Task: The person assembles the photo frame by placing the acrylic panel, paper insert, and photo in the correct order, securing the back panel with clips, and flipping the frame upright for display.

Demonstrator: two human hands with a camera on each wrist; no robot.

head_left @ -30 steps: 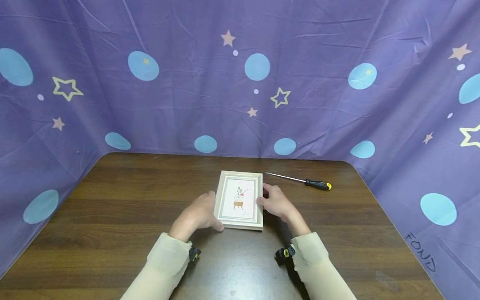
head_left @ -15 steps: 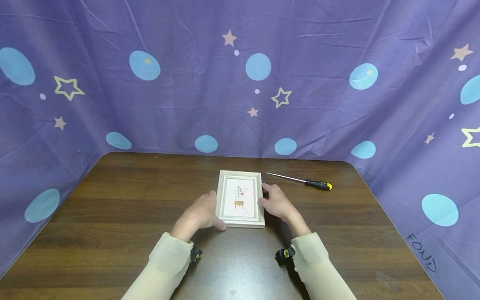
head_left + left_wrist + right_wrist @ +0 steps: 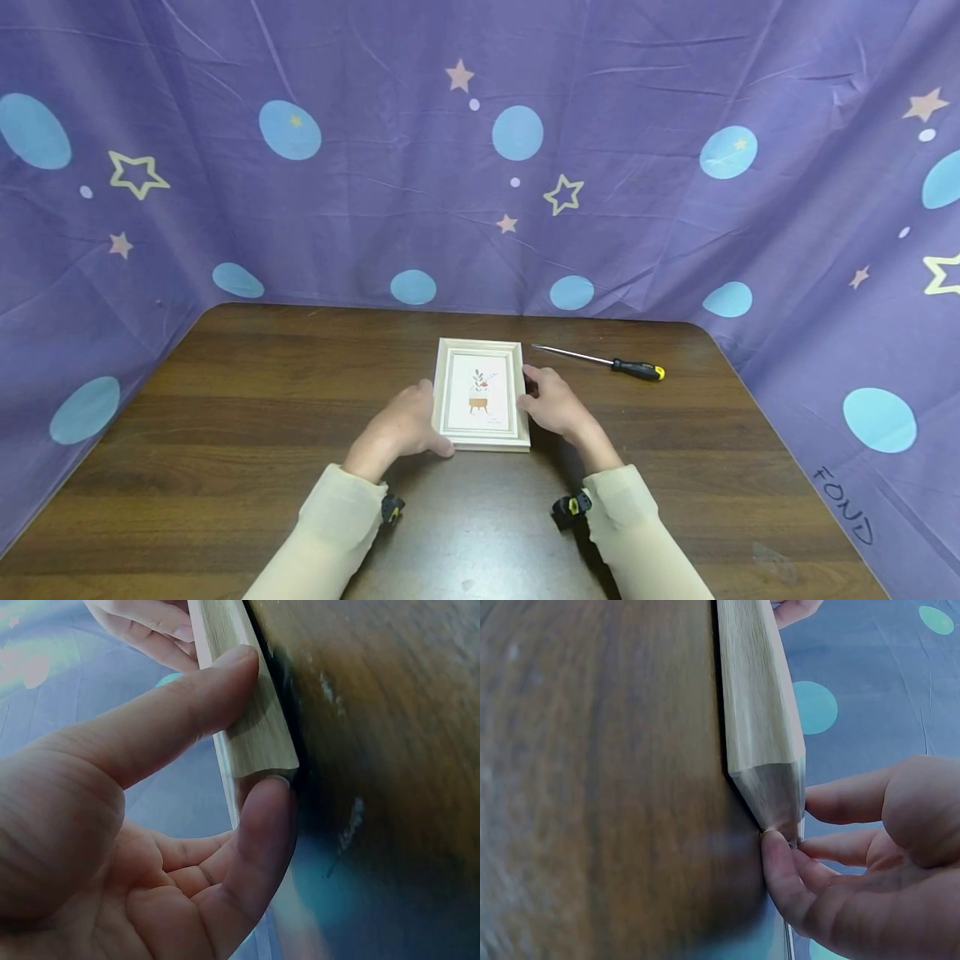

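A cream wooden picture frame (image 3: 480,445) lies face up at the middle of the table, with a print of a potted plant (image 3: 478,396) inside. My left hand (image 3: 401,425) grips its left near corner. In the left wrist view the thumb (image 3: 225,686) presses the near side, and fingers (image 3: 266,825) curl against the left side. My right hand (image 3: 553,403) holds the right side; in the right wrist view its thumb (image 3: 847,801) is at the face and fingertips (image 3: 778,855) bend in at the side's lower edge.
A long screwdriver (image 3: 637,369) with a black and yellow handle lies just beyond the right hand, its tip close to the frame's far right corner. The brown wooden table (image 3: 247,400) ends at a purple curtain (image 3: 420,200) behind and on both sides.
The picture frame has turned slightly anticlockwise, its near edge shifting a little to the right and away from me. Both hands stay on it, almost unmoved.
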